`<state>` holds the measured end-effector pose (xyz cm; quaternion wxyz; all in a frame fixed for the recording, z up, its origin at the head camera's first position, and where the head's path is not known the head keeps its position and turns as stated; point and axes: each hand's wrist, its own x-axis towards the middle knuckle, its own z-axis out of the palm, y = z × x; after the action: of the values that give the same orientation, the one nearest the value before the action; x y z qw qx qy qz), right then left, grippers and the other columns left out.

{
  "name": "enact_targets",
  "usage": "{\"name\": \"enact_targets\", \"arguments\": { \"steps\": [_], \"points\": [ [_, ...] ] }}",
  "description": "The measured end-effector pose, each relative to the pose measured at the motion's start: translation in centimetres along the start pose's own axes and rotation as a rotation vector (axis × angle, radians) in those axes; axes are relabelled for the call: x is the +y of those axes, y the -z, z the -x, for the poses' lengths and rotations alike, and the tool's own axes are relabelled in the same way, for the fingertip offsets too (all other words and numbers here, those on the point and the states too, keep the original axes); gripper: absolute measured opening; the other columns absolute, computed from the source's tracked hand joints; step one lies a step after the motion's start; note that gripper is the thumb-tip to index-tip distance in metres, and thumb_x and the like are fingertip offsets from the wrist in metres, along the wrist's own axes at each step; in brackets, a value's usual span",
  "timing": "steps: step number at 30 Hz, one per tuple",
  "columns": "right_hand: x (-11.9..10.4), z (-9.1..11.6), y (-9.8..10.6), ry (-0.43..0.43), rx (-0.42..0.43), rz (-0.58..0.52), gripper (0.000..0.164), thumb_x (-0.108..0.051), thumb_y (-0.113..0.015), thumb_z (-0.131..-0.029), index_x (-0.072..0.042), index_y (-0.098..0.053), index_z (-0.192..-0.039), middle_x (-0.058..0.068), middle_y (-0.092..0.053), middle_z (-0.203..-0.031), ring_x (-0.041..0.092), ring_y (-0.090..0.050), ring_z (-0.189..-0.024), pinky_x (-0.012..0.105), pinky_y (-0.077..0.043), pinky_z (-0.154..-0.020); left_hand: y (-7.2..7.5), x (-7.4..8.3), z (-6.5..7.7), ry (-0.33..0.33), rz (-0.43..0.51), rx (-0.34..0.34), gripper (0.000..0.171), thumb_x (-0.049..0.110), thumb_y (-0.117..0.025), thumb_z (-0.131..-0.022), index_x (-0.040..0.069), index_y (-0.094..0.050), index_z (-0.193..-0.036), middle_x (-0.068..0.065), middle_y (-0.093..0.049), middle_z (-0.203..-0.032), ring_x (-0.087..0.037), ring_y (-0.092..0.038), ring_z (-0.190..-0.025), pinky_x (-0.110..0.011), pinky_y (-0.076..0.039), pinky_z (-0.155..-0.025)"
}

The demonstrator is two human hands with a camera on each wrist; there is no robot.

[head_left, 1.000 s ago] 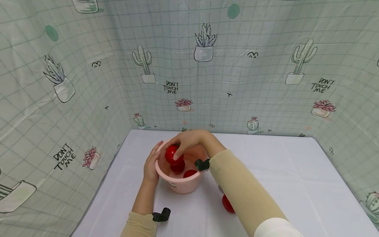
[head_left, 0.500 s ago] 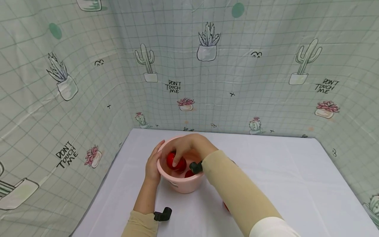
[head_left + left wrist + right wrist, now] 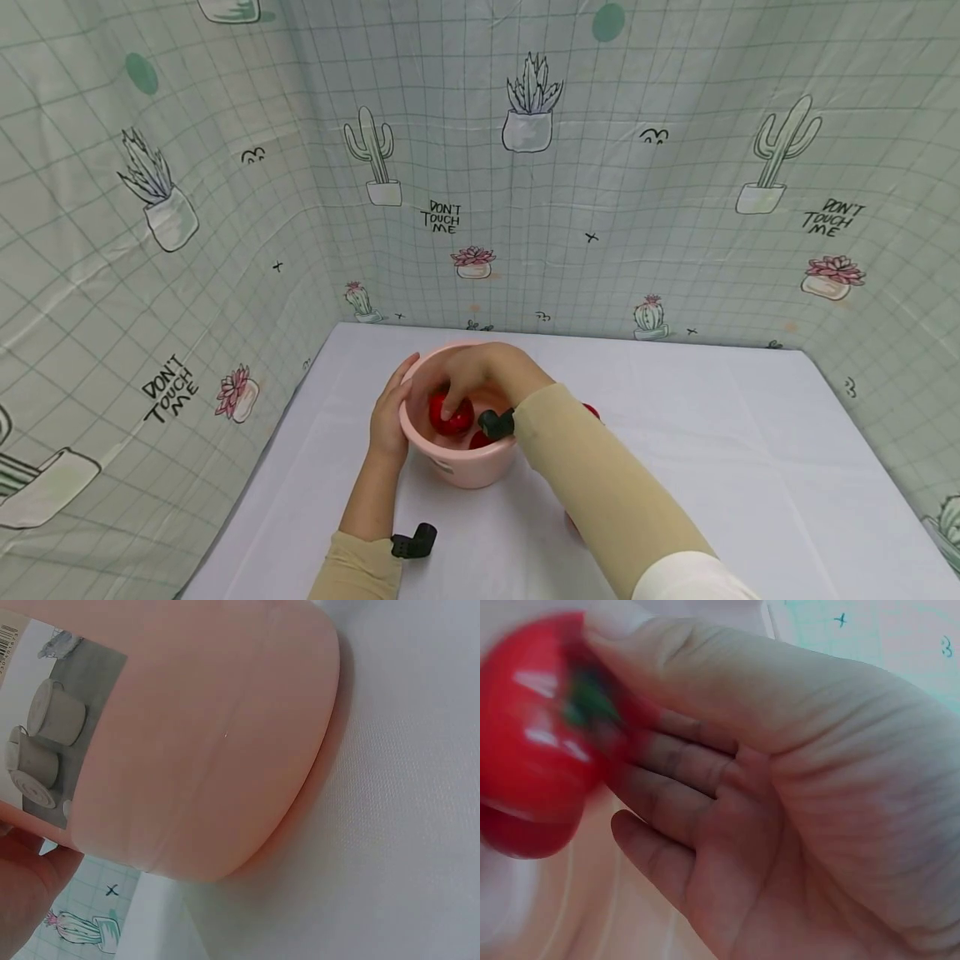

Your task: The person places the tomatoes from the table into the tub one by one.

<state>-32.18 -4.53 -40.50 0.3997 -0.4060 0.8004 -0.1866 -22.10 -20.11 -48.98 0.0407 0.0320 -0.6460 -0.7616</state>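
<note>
A pink plastic bucket [image 3: 472,472] stands upright on the table. My left hand [image 3: 387,423] holds it by its left side, fingers along the outside near the rim. In the left wrist view the bucket's side [image 3: 217,742] fills much of the picture, with a printed label on it. Inside the bucket, my right hand [image 3: 487,371] pinches a red tomato [image 3: 453,417] between thumb and fingers. The right wrist view has this tomato [image 3: 532,712] blurred, its green stem facing the palm. Another red tomato [image 3: 532,832] shows just beneath it. A further red piece [image 3: 478,440] lies lower in the bucket.
Right of the bucket, two red things peek out from behind the right sleeve [image 3: 600,483]: one at its far side [image 3: 592,410], one at its near side [image 3: 572,522]. A white cloth covers the table [image 3: 697,417]. Cactus-print curtains [image 3: 570,192] enclose the back and sides.
My right hand has lowered the tomato from near the rim deeper into the bucket. My left hand stays on the bucket's side. The right sleeve now covers more of the near red thing.
</note>
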Motion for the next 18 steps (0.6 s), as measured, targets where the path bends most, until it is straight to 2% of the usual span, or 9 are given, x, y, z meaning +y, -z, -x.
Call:
{"name": "enact_targets", "arguments": {
  "steps": [3, 6, 10, 15, 18],
  "points": [
    [-0.1, -0.1, 0.2, 0.068, -0.017, 0.023, 0.042, -0.024, -0.072, -0.088, -0.034, -0.062, -0.128, -0.005, -0.061, -0.129, 0.019, -0.048, -0.127, 0.035, -0.05, -0.101, 0.0, 0.0, 0.0, 0.011, -0.002, 0.001, 0.045, 0.032, -0.036, -0.102, 0.038, -0.047, -0.145, 0.007, -0.037, -0.159, -0.011, -0.031, -0.147, -0.043, -0.028, -0.121],
    [-0.2, 0.1, 0.4, 0.095, -0.035, 0.023, 0.041, -0.021, -0.069, -0.091, -0.03, -0.061, -0.13, -0.001, -0.061, -0.133, 0.022, -0.049, -0.13, 0.035, -0.047, -0.104, 0.1, 0.0, -0.1, 0.009, 0.017, -0.004, 0.045, 0.03, -0.034, -0.102, 0.036, -0.046, -0.146, 0.002, -0.035, -0.16, -0.012, -0.031, -0.147, -0.043, -0.028, -0.121],
    [-0.3, 0.4, 0.6, 0.115, -0.047, 0.01, 0.043, -0.018, -0.066, -0.092, -0.03, -0.06, -0.133, 0.001, -0.06, -0.135, 0.023, -0.048, -0.132, 0.033, -0.047, -0.105, 0.0, 0.0, -0.1, -0.005, 0.025, -0.008, 0.047, 0.029, -0.033, -0.102, 0.032, -0.046, -0.147, 0.001, -0.035, -0.16, -0.014, -0.03, -0.148, -0.044, -0.027, -0.122],
    [-0.5, 0.9, 1.0, 0.166, -0.05, 0.034, 0.042, -0.019, -0.064, -0.094, -0.032, -0.059, -0.133, -0.002, -0.057, -0.137, 0.022, -0.046, -0.133, 0.033, -0.046, -0.105, -0.1, 0.0, 0.0, -0.005, 0.006, 0.003, 0.046, 0.029, -0.034, -0.102, 0.034, -0.046, -0.146, 0.006, -0.038, -0.158, -0.014, -0.03, -0.148, -0.044, -0.028, -0.121],
    [-0.4, 1.7, 1.2, 0.142, -0.014, 0.044, 0.043, -0.022, -0.064, -0.094, -0.033, -0.058, -0.135, -0.004, -0.057, -0.139, 0.021, -0.046, -0.134, 0.037, -0.043, -0.109, -0.1, 0.0, 0.0, -0.004, 0.001, 0.005, 0.046, 0.03, -0.034, -0.102, 0.035, -0.046, -0.146, 0.005, -0.038, -0.159, -0.013, -0.03, -0.148, -0.045, -0.027, -0.121]
  ]
}}
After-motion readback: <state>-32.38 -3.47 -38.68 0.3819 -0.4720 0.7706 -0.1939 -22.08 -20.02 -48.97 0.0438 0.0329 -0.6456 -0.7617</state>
